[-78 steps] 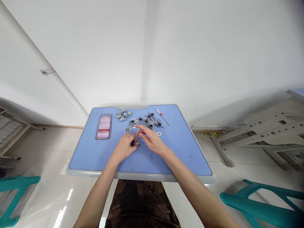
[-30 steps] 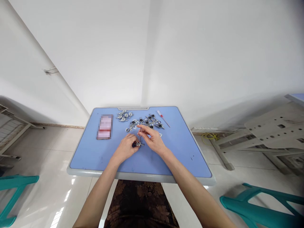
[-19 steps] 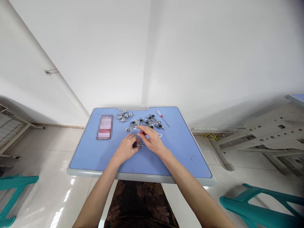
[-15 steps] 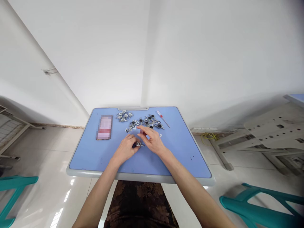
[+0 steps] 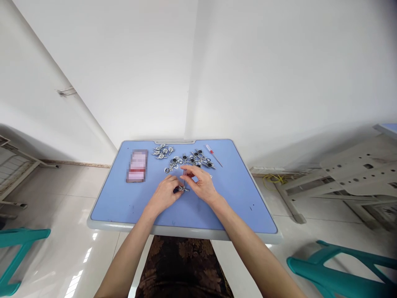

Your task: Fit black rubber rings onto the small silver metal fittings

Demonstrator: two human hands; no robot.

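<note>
My left hand (image 5: 166, 193) rests on the table with its fingertips pinched on a small metal fitting (image 5: 183, 189), whose short prongs stick out to the right. Above the fitting, my right hand (image 5: 201, 182) is closed on a small screwdriver; the thin upright shaft (image 5: 184, 180) points down to the fitting. Fingers cover most of the screwdriver's handle. Just beyond the hands lies a loose pile of metal fittings with black round centres (image 5: 192, 159), along with flat rings and plates (image 5: 176, 162). Farther left is a group of similar silver fittings (image 5: 162, 151).
A phone (image 5: 137, 166) with a blurred screen lies at the left of the blue table (image 5: 124, 207). Another screwdriver with a clear and red handle (image 5: 211, 150) lies at the back right. Green stools (image 5: 335, 265) stand on both sides, and a wall rises behind the table.
Both hands stay nearly in place. The right fingers have shifted slightly on the screwdriver, and its shaft shows more plainly now. The view has moved a little.
</note>
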